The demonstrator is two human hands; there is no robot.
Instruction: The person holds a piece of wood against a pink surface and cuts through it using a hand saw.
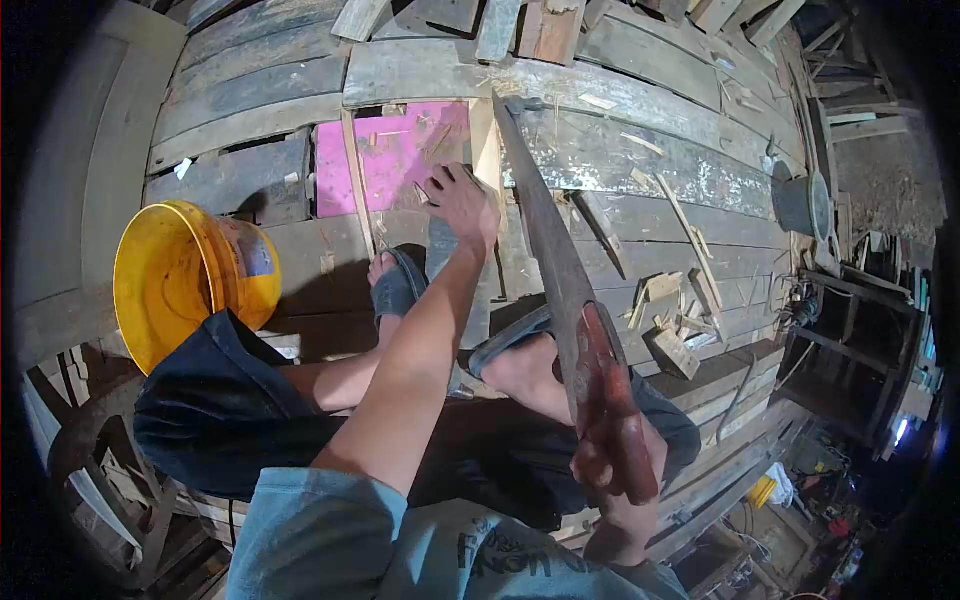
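Left hand on board; saw in right hand.
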